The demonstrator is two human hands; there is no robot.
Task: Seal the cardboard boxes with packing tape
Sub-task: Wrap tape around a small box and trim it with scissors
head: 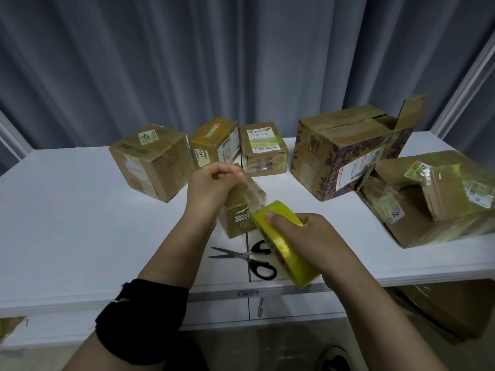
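Two hands hover over white table (80, 210). Left hand (211, 183), wrist bent, pinches the end of clear tape strip (254, 191). Right hand (313, 236) grasps yellow packing tape roll (288, 250), thumb on top. Small brown cardboard box (238, 218) sits at 5 o'clock from left hand, under strip. Black-handled scissors (249, 257) at box's 6 o'clock.

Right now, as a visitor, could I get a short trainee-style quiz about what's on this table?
1. True or false: the scissors lie on the table, untouched.
2. Which hand grips the yellow tape roll? A: left hand. B: right hand.
3. Fill in: the left hand pinches the end of a clear ____ strip.
Key: 1 true; 2 B; 3 tape.
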